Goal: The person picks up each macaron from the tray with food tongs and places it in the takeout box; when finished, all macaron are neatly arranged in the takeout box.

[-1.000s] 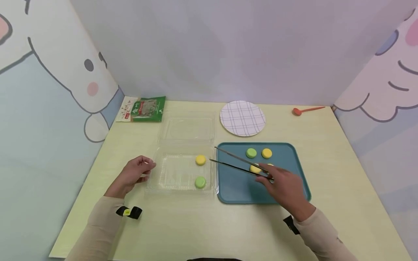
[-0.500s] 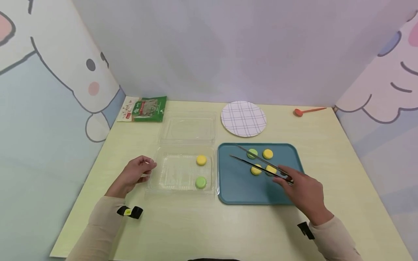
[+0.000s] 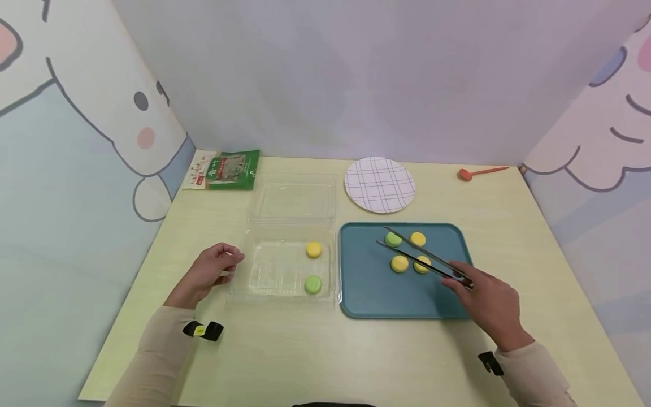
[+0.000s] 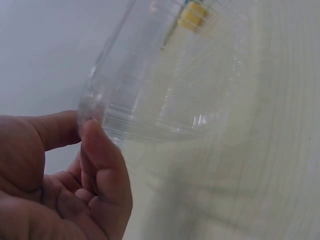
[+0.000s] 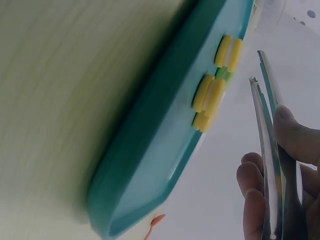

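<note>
My left hand [image 3: 209, 268] pinches the left edge of a clear plastic clamshell box [image 4: 150, 100] between thumb and fingers. The box lies with its lid [image 3: 294, 200] folded back. Inside, along its right side, sit a yellow macaron [image 3: 313, 250] and a green macaron [image 3: 313, 284]. My right hand [image 3: 490, 308] holds metal tongs [image 5: 272, 150], their tips apart with nothing between them, over the blue tray [image 3: 376, 294]. On the tray are a green macaron [image 3: 393, 239] and yellow macarons [image 3: 399, 264], [image 5: 209, 95] partly overlapped by the tongs in the head view.
Behind the tray lies a round checked plate [image 3: 380, 185]. A red spoon [image 3: 480, 173] rests at the back right, and a green food packet [image 3: 233, 170] at the back left. Walls [image 3: 325, 79] border the table [image 3: 285, 356] at the back and sides.
My right hand has moved right with the tongs, whose tips passed from beside the box to over the green macaron on the tray. My left hand stays at the box edge.
</note>
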The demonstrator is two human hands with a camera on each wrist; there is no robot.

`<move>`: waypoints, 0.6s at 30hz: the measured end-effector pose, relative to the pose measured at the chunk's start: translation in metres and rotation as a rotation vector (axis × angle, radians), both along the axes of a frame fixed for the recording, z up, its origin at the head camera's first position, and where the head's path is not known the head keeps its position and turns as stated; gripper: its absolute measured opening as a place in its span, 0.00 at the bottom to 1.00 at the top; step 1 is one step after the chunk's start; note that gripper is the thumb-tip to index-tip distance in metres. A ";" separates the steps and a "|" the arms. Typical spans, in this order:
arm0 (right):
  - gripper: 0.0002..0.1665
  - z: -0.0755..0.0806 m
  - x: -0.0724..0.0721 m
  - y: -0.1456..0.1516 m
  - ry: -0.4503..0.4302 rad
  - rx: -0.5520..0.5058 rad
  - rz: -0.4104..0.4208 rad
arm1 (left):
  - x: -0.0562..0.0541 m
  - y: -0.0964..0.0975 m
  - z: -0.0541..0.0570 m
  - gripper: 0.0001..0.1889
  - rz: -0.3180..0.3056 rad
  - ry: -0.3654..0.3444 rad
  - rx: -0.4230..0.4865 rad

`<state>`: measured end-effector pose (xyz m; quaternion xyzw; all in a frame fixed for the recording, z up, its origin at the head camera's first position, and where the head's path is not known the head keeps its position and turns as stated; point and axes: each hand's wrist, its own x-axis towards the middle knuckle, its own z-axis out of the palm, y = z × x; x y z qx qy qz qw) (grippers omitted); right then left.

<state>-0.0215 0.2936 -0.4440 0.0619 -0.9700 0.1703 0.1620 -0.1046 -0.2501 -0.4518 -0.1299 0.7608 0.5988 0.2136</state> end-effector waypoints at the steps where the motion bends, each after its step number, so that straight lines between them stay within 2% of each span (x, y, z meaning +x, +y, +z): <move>1: 0.31 0.000 0.000 0.001 -0.007 0.000 -0.006 | 0.000 0.000 0.000 0.12 0.003 -0.001 0.002; 18: 0.27 -0.006 0.000 0.032 -0.110 0.003 -0.131 | 0.002 -0.001 0.000 0.12 0.010 0.012 0.015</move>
